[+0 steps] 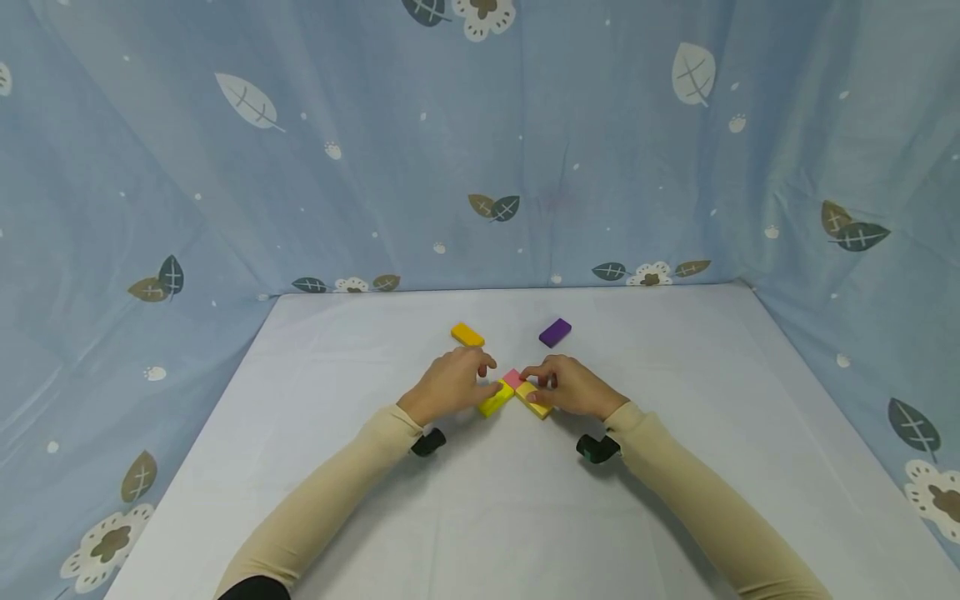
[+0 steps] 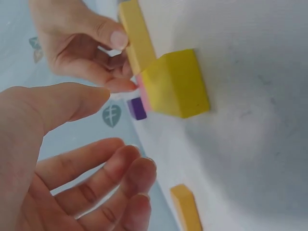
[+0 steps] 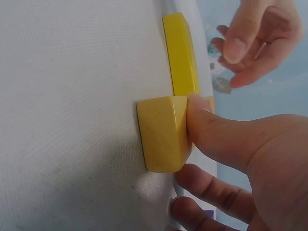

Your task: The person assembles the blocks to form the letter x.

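Observation:
A bright yellow block (image 1: 492, 403) and a pale yellow block (image 1: 537, 407) lie on the white table, slanting toward each other, with a pink block (image 1: 513, 378) where their far ends meet. My right hand (image 1: 576, 388) holds the pale yellow block, thumb on it and fingers curled at its far side; its index fingertip reaches the pink block. Beside the bright yellow block hovers my left hand (image 1: 448, 386), fingers loosely bent and thumb apart from them. In the left wrist view, a gap separates the left thumb (image 2: 79, 98) from the bright yellow block (image 2: 180, 84).
An orange-yellow block (image 1: 467, 335) lies just beyond the left hand. A purple block (image 1: 555, 332) is farther back, beyond the right hand. Blue patterned cloth (image 1: 375, 150) hangs behind and along both sides of the table (image 1: 480, 533).

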`<state>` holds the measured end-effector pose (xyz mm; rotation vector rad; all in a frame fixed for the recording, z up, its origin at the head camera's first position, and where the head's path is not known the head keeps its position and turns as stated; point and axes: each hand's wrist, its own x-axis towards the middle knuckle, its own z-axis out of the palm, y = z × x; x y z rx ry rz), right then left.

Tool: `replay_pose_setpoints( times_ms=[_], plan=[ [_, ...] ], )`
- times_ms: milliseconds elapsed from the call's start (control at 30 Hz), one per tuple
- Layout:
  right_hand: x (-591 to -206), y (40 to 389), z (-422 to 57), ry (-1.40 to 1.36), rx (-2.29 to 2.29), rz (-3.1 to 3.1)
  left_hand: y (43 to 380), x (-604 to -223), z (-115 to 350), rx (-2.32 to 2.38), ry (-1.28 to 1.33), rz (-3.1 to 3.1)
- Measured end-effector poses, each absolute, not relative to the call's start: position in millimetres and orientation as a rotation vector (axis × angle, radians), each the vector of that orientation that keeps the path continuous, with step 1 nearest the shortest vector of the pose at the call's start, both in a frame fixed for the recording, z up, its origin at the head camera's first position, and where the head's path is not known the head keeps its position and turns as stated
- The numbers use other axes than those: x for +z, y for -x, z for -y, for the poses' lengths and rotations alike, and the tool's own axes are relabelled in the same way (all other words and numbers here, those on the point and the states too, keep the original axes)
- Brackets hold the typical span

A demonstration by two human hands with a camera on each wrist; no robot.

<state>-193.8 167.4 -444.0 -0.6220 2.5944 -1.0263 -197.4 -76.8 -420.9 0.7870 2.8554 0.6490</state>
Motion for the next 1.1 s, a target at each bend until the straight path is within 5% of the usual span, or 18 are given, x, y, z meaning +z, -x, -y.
replay_pose_setpoints(
  times_ms=[1100],
  plan=[
    [-450,194,-173,0.781,-1.037,-2.613,201,-430,83,1.065,-0.876,-2.788]
  ],
)
